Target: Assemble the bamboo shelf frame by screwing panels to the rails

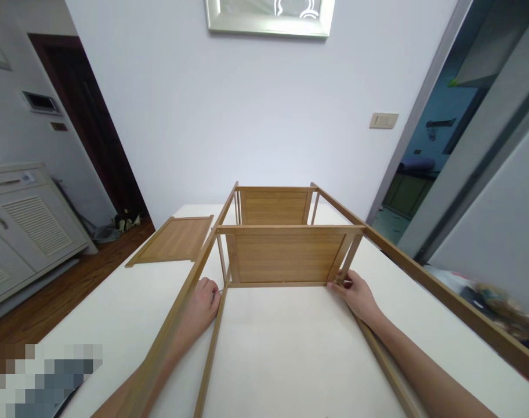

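A wooden rack frame lies on the white table, with long rails running toward me and two slatless wooden panels set across it. The nearer panel stands upright between the rails. My right hand is closed at that panel's lower right corner, thumb and fingers around the joint with the lower rail. Beside the lower left rail, my left hand has curled fingers near the panel's other lower corner. A thin dark bit shows at those fingers, too small to name.
A loose wooden panel lies flat on the white table at the left. A blurred-out dark object is at the near left. The wall rises behind the far panel. A white cabinet stands further left.
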The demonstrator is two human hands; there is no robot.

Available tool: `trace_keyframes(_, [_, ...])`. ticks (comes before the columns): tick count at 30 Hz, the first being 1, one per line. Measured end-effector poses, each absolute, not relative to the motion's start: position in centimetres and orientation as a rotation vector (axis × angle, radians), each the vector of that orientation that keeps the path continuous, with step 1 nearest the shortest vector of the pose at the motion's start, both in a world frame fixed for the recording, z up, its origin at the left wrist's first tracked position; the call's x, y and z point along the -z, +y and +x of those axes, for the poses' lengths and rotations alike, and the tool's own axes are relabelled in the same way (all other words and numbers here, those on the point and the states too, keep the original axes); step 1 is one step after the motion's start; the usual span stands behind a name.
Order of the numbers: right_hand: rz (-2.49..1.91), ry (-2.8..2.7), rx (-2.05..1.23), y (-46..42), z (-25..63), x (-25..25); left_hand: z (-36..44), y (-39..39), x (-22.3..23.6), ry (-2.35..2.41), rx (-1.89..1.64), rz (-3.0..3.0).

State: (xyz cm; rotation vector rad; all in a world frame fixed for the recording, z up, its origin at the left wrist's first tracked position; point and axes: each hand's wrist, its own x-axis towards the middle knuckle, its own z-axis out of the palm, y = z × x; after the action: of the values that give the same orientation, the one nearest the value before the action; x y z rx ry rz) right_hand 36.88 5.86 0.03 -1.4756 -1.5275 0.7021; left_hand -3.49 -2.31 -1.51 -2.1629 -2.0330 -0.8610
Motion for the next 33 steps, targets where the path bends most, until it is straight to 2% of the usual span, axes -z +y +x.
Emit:
trace_keyframes(6, [-1.421,-1.606,-0.852,6.5,37.4,-0.6,-3.5,-2.3,1.6,-2.004,0.908,-2.181])
trace_keyframes(14, [-1.394,-1.573,-0.871,6.6,37.1,-0.6,-3.6,-2.2,1.7,-2.011,0.847,-2.185])
trace_keyframes(33, [-1.697,-1.537,-1.088,10.7,36.7,-0.4,-3.0,-2.0,1.3,-2.078,0.661,-2.127])
